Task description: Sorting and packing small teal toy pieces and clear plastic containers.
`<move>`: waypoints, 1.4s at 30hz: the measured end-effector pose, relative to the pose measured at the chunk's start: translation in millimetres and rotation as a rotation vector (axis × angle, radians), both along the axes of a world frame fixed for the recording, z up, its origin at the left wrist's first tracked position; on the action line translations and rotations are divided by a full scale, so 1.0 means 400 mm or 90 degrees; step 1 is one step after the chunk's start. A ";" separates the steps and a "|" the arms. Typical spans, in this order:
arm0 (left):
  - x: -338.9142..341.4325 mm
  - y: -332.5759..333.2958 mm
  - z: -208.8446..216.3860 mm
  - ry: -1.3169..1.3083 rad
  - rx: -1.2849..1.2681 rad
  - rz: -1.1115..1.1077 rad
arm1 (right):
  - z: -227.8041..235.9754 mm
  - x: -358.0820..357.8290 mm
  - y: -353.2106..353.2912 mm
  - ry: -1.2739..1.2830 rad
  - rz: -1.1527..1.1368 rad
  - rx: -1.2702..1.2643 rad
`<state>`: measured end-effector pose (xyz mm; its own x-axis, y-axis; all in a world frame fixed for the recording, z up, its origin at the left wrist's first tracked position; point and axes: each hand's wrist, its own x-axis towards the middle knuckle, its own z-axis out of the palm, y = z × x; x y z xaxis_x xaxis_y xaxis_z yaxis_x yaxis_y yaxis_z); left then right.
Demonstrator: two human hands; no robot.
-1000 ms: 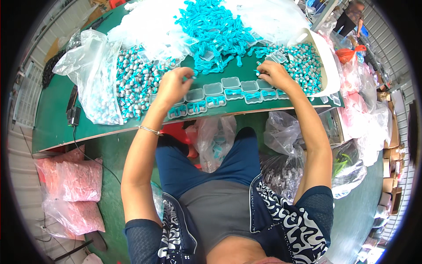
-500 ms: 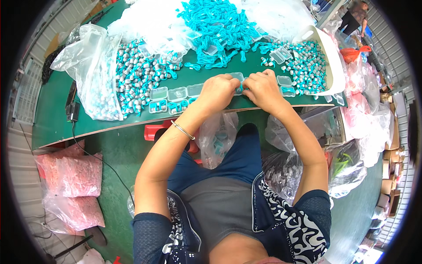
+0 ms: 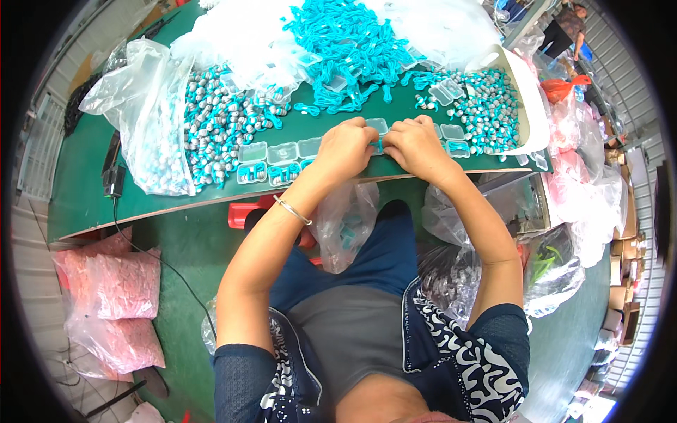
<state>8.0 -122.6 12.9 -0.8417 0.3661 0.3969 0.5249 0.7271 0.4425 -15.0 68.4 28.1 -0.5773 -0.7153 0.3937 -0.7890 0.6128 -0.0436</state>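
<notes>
My left hand (image 3: pixel 347 149) and my right hand (image 3: pixel 422 149) meet near the front edge of the green table. Their fingers are pinched around a bit of turquoise cord (image 3: pixel 377 147) in a small clear plastic case, whose raised lid (image 3: pixel 378 125) stands just behind them. Fingers hide most of this case. To the left, a row of open clear cases (image 3: pixel 285 174) holds turquoise cord and small grey striped plugs. Another open case (image 3: pixel 457 148) with turquoise cord lies beside my right hand.
Behind my hands rises a heap of turquoise cords (image 3: pixel 352 53). Grey striped plugs (image 3: pixel 206 116) are piled at left, beside a clear bag (image 3: pixel 151 134); more lie in a white tray (image 3: pixel 534 113) at right. A black cable (image 3: pixel 166 264) hangs at left. Another person (image 3: pixel 564 32) stands far right.
Both hands stay together at the same small case, with only slight finger movement. The whole view has shifted a little.
</notes>
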 end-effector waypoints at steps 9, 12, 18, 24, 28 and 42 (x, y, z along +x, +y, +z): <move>-0.020 -0.192 0.013 -0.047 0.122 0.141 | -0.047 -0.238 0.170 -0.098 -0.327 -0.122; -0.027 -0.283 -0.015 -0.032 0.111 0.232 | -0.049 -0.250 0.131 -0.133 -0.339 -0.049; -0.046 -0.320 -0.027 -0.015 0.023 0.294 | -0.084 -0.248 0.143 -0.013 -0.316 -0.022; -0.062 -0.301 -0.027 0.035 -0.030 0.348 | -0.085 -0.233 0.153 -0.045 -0.199 -0.190; -0.064 -0.323 -0.032 0.042 -0.058 0.364 | -0.062 -0.205 0.154 -0.200 -0.221 -0.258; -0.104 -0.272 -0.033 0.031 -0.137 0.467 | 0.002 -0.105 0.134 -0.564 -0.096 -0.547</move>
